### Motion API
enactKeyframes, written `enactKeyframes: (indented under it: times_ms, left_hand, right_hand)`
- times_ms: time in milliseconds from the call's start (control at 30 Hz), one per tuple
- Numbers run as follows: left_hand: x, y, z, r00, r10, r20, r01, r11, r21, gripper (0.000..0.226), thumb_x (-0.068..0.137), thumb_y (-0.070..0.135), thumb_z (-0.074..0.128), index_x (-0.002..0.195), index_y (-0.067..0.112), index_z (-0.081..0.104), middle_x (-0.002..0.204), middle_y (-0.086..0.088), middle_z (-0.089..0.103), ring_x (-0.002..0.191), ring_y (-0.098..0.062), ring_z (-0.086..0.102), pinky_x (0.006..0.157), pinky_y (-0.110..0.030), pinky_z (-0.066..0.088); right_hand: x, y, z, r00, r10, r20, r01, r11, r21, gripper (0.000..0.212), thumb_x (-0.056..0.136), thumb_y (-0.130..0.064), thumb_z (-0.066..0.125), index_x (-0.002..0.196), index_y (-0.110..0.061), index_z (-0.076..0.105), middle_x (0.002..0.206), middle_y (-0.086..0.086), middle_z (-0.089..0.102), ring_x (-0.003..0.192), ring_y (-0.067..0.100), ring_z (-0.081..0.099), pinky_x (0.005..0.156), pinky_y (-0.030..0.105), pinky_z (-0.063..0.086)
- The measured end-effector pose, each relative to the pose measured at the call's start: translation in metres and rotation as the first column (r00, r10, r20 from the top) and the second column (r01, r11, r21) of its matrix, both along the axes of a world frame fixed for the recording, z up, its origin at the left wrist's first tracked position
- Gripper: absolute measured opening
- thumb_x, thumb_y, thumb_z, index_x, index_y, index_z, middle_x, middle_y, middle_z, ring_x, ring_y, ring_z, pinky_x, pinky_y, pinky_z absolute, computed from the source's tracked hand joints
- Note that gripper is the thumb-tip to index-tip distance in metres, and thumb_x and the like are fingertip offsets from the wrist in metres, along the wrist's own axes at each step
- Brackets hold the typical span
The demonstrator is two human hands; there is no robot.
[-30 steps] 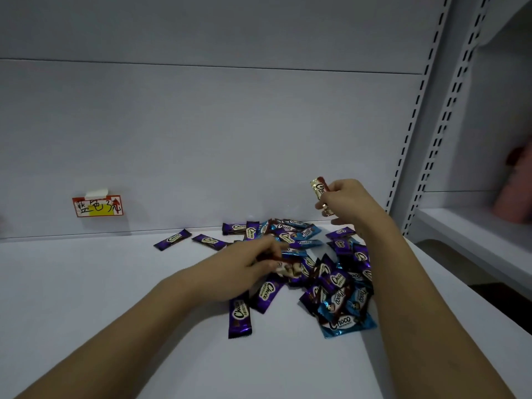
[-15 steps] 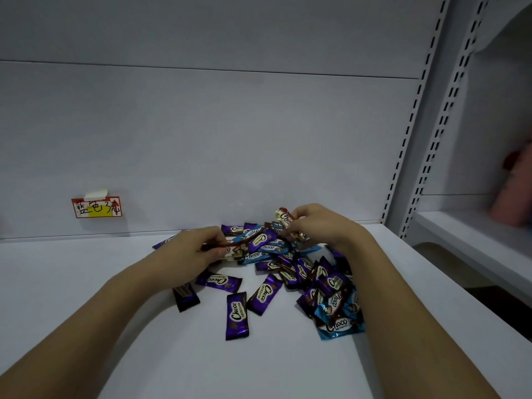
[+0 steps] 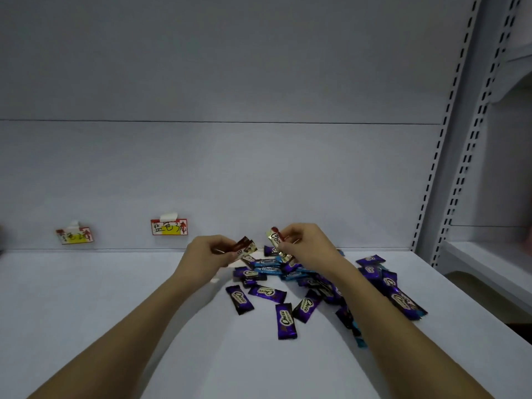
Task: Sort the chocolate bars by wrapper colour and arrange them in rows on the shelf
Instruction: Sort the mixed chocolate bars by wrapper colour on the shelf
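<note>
A loose pile of chocolate bars (image 3: 312, 283) in purple and blue wrappers lies on the white shelf (image 3: 115, 312), right of centre. My left hand (image 3: 207, 254) pinches a red-brown and cream bar (image 3: 244, 247) just above the pile's back left edge. My right hand (image 3: 309, 249) holds another red-and-gold bar (image 3: 276, 243) upright above the back of the pile. Three purple bars (image 3: 285, 321) lie apart at the pile's front. My right forearm hides part of the pile.
Two small handwritten labels (image 3: 169, 227) (image 3: 74, 235) are stuck to the back panel, left of the hands. Slotted shelf uprights (image 3: 449, 168) rise at the right, with a neighbouring shelf (image 3: 489, 263) beyond them.
The view has shifted left, bringing a second label into sight. My left hand has lifted a red-brown bar out of the pile. My right hand keeps its bar and stays over the pile's back.
</note>
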State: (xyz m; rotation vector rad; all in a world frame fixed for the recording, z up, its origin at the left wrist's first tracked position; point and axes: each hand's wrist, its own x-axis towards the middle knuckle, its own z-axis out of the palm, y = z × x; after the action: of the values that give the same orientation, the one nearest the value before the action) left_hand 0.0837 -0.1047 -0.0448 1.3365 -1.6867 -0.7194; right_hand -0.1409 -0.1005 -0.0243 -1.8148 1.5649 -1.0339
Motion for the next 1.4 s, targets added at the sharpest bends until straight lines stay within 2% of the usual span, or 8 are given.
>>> enactKeyframes:
  times_ms: [233, 367, 533, 733, 933, 1100, 1233, 1400]
  left_hand:
    - [0.080, 0.027, 0.006, 0.991, 0.117, -0.060, -0.116, 0.993, 0.017, 0.018, 0.082, 0.006, 0.073, 0.094, 0.019, 0.077, 0.088, 0.006, 0.075, 0.087, -0.014, 0.069, 0.076, -0.023, 0.049]
    - [0.129, 0.041, 0.005, 0.972, 0.224, -0.075, -0.223, 0.975, 0.021, 0.022, 0.082, 0.007, 0.071, 0.098, 0.020, 0.077, 0.092, 0.007, 0.075, 0.088, -0.014, 0.069, 0.075, -0.024, 0.049]
    - [0.205, 0.059, 0.005, 0.911, 0.386, -0.143, -0.388, 0.922, 0.018, 0.020, 0.082, 0.006, 0.072, 0.096, 0.021, 0.075, 0.093, 0.002, 0.074, 0.079, -0.013, 0.071, 0.075, -0.025, 0.053]
    - [0.314, 0.080, -0.009, 0.806, 0.584, -0.094, -0.585, 0.811, 0.020, 0.024, 0.082, 0.004, 0.073, 0.105, 0.011, 0.071, 0.090, -0.003, 0.073, 0.079, -0.020, 0.069, 0.069, -0.025, 0.052]
    - [0.415, 0.080, -0.027, 0.660, 0.751, 0.011, -0.751, 0.661, -0.015, 0.022, 0.079, 0.006, 0.076, 0.100, 0.011, 0.072, 0.096, -0.006, 0.070, 0.084, -0.017, 0.061, 0.074, -0.024, 0.043]
    - [0.473, 0.049, -0.035, 0.624, 0.779, 0.068, -0.776, 0.627, -0.062, 0.019, 0.080, 0.004, 0.075, 0.098, 0.012, 0.074, 0.098, -0.005, 0.068, 0.088, -0.017, 0.057, 0.079, -0.026, 0.040]
    - [0.511, 0.020, -0.042, 0.604, 0.786, 0.130, -0.781, 0.617, -0.102, 0.020, 0.083, 0.007, 0.072, 0.101, 0.015, 0.075, 0.107, -0.006, 0.069, 0.097, -0.022, 0.059, 0.087, -0.031, 0.045]
    - [0.538, 0.001, -0.046, 0.596, 0.778, 0.199, -0.766, 0.625, -0.151, 0.020, 0.085, 0.013, 0.072, 0.105, 0.016, 0.074, 0.106, -0.003, 0.071, 0.093, -0.018, 0.060, 0.082, -0.030, 0.046]
  right_hand:
    - [0.067, 0.013, 0.006, 0.990, 0.118, 0.073, -0.119, 0.993, 0.013, 0.010, 0.091, -0.008, 0.064, 0.098, -0.012, 0.069, 0.083, 0.002, 0.066, 0.067, 0.014, 0.063, 0.072, 0.033, 0.060]
    - [0.125, 0.018, 0.008, 0.981, 0.190, -0.029, -0.190, 0.982, 0.026, 0.015, 0.091, -0.006, 0.061, 0.099, -0.014, 0.070, 0.086, 0.002, 0.070, 0.072, 0.021, 0.068, 0.076, 0.040, 0.060]
    - [0.217, 0.029, 0.003, 0.920, 0.341, -0.194, -0.345, 0.939, 0.014, 0.018, 0.092, -0.008, 0.057, 0.098, -0.020, 0.069, 0.092, -0.002, 0.068, 0.065, 0.008, 0.060, 0.045, 0.014, 0.041]
    - [0.334, 0.020, -0.017, 0.882, 0.456, -0.120, -0.452, 0.890, 0.061, 0.022, 0.089, -0.004, 0.054, 0.099, -0.015, 0.070, 0.091, 0.004, 0.069, 0.070, 0.016, 0.062, 0.058, 0.025, 0.050]
    - [0.449, -0.018, -0.040, 0.884, 0.466, 0.035, -0.467, 0.881, 0.078, 0.018, 0.086, -0.003, 0.060, 0.083, -0.019, 0.067, 0.085, 0.003, 0.067, 0.078, 0.014, 0.062, 0.062, 0.017, 0.046]
    - [0.536, -0.060, -0.051, 0.897, 0.431, 0.101, -0.438, 0.897, 0.056, 0.027, 0.081, 0.001, 0.065, 0.071, -0.024, 0.062, 0.094, 0.009, 0.070, 0.090, 0.025, 0.067, 0.080, 0.033, 0.054]
    - [0.586, -0.092, -0.050, 0.911, 0.391, 0.135, -0.395, 0.919, 0.007, 0.025, 0.081, 0.000, 0.066, 0.071, -0.023, 0.063, 0.095, 0.005, 0.069, 0.097, 0.022, 0.066, 0.087, 0.034, 0.054]
    - [0.619, -0.119, -0.050, 0.923, 0.383, 0.048, -0.380, 0.923, -0.065, 0.009, 0.084, -0.005, 0.067, 0.090, -0.010, 0.072, 0.099, 0.005, 0.069, 0.100, 0.021, 0.063, 0.087, 0.031, 0.051]
